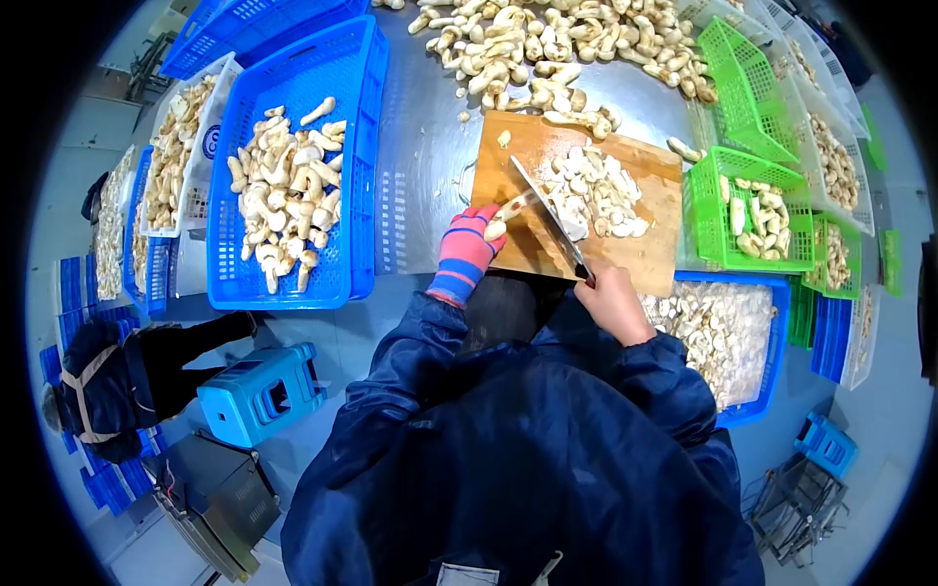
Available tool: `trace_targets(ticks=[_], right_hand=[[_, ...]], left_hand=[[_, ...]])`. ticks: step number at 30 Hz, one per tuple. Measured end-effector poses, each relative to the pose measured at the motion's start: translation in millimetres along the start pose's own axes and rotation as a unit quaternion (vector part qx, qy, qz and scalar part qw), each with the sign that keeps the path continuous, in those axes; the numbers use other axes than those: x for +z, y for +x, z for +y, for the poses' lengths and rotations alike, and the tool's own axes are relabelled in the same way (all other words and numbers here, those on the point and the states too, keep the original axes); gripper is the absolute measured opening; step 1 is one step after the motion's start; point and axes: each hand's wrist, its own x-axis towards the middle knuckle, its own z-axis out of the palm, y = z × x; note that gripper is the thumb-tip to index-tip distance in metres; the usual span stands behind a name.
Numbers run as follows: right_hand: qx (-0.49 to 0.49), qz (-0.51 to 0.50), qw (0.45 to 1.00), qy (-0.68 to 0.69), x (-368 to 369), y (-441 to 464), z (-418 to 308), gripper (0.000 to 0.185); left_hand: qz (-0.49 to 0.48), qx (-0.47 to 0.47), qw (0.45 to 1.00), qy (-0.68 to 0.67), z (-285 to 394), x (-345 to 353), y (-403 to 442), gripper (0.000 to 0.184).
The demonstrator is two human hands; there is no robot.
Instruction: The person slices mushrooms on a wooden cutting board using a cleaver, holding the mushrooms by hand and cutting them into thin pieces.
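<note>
My left hand, in a pink and blue striped glove, is closed on a pale mushroom at the left side of the wooden cutting board. Bare and wrapped round the dark handle, my right hand holds a knife at the board's near edge. The long blade slants up and left across the board, beside the held mushroom's far end; whether it touches cannot be made out. Right of the blade lies a spread of sliced mushrooms. A small piece rests near the board's far left corner.
Whole mushrooms are heaped on the metal table beyond the board. A blue basket of mushrooms stands left, green baskets right. Below the board's right side sits a blue crate of slices. Behind left are a person and a blue stool.
</note>
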Motion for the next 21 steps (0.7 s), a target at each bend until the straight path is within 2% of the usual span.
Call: trace_targets(ticks=[5, 8, 9, 12, 13, 15, 18, 21], right_hand=[[0.013, -0.079, 0.991, -0.109, -12, 8, 2, 0.018], [0.058, -0.071, 0.991, -0.099, 2, 28, -10, 0.017], [-0.002, -0.027, 0.993, -0.115, 16, 36, 1, 0.016], [0.053, -0.004, 0.999, 0.005, 27, 47, -2, 0.016], [-0.002, 0.046, 0.999, -0.019, 31, 42, -2, 0.017], [0.029, 0.011, 0.999, 0.024, 36, 29, 3, 0.018], [0.111, -0.042, 0.988, 0.095, 36, 1, -1, 0.019], [0.069, -0.033, 0.994, 0.072, 46, -10, 10, 0.021]], left_hand=[[-0.02, -0.005, 1.0, 0.006, 0, -4, 4, 0.05], [-0.007, 0.012, 0.999, 0.03, -5, 1, 4, 0.05], [-0.007, 0.013, 1.0, 0.027, -6, 2, 4, 0.051], [0.009, -0.045, 0.997, -0.07, -8, 1, 1, 0.052], [0.043, -0.066, 0.994, -0.082, -7, 3, -2, 0.052], [0.109, -0.11, 0.982, -0.109, 2, 9, -13, 0.052], [0.064, -0.14, 0.98, -0.123, 17, 14, -26, 0.054], [0.035, -0.19, 0.947, -0.255, 5, 33, -26, 0.053]])
